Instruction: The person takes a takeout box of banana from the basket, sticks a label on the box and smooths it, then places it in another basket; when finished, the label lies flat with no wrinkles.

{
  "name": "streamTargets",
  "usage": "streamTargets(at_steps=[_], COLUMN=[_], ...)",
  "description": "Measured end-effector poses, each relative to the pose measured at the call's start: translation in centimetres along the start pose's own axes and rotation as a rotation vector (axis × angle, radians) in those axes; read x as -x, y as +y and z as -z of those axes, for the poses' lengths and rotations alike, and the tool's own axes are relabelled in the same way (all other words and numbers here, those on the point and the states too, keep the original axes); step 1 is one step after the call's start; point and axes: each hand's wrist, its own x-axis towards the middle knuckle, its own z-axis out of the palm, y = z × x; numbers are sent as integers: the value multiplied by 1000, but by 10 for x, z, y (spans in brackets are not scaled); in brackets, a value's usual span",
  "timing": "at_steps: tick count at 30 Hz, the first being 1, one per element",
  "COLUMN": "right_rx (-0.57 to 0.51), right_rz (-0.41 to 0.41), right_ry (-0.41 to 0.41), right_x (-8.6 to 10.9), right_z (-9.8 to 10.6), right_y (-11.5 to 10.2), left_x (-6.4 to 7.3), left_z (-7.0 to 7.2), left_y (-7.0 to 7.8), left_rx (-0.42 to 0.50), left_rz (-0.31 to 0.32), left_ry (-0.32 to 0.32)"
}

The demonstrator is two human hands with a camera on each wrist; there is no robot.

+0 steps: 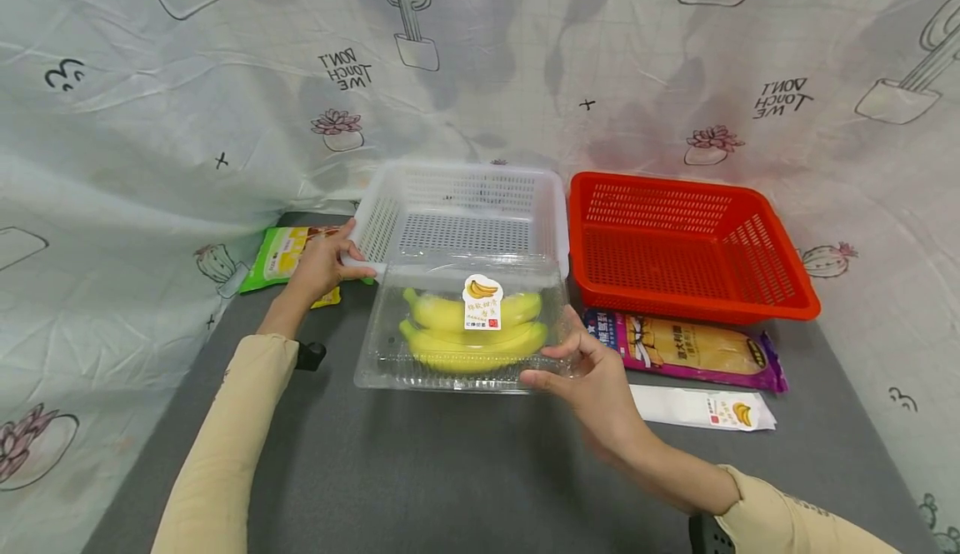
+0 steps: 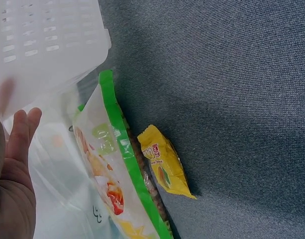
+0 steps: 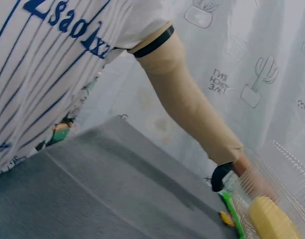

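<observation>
In the head view my left hand (image 1: 324,261) grips the front left corner of a white plastic basket (image 1: 468,231). The left wrist view shows that hand's fingers (image 2: 23,132) against the white basket (image 2: 52,42). My right hand (image 1: 603,383) pinches the front right edge of a clear plastic clamshell box (image 1: 378,362). Inside the box lie yellow bananas (image 1: 476,361), under a banana sticker (image 1: 482,308) on the lid. The box is held in front of the white basket and overlaps its front rim in the head view. In the right wrist view the clear box (image 3: 279,174) shows at the lower right.
A red basket (image 1: 780,275) stands right of the white one. Before it lie a purple pasta packet (image 1: 690,350) and a white sleeve with a banana sticker (image 1: 675,406). At left are a green-edged food bag (image 1: 262,267) and a small yellow packet (image 2: 164,162). A printed curtain (image 1: 480,54) hangs behind.
</observation>
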Motion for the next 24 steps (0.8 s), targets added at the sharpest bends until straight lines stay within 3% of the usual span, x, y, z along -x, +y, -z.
streamTargets(at_steps=[16,24], right_rx=[-170,-200], right_rz=[86,46], right_ry=[-40,-38], right_x=[-34,-62], right_z=[11,9], right_y=[-47,-67], left_x=[2,1], left_z=[0,-2], left_y=[0,-3], left_rx=[23,-1], left_rz=[-12,-7], left_ry=[-1,4])
